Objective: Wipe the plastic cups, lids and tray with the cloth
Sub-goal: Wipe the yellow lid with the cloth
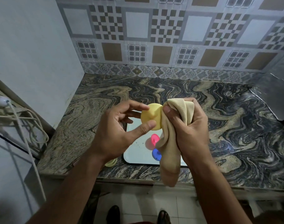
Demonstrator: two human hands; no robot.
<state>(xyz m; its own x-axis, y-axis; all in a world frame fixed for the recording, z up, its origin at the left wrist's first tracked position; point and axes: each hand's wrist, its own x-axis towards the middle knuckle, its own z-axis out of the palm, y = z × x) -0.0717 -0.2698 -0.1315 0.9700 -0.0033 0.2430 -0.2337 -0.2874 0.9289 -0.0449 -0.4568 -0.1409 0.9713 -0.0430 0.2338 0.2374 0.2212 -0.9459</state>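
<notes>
While cloth-wrapped right fingers (pixel 168 110) rub, left fingers (pixel 147 126) around yellow lid (pixel 150 117).

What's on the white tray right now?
On the white tray: a pink piece and a blue piece, both partly covered by the hanging cloth. The right hand and cloth hide the tray's right side.

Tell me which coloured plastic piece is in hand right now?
The yellow lid, pinched by the left hand; the pink and blue pieces lie on the tray.
</notes>
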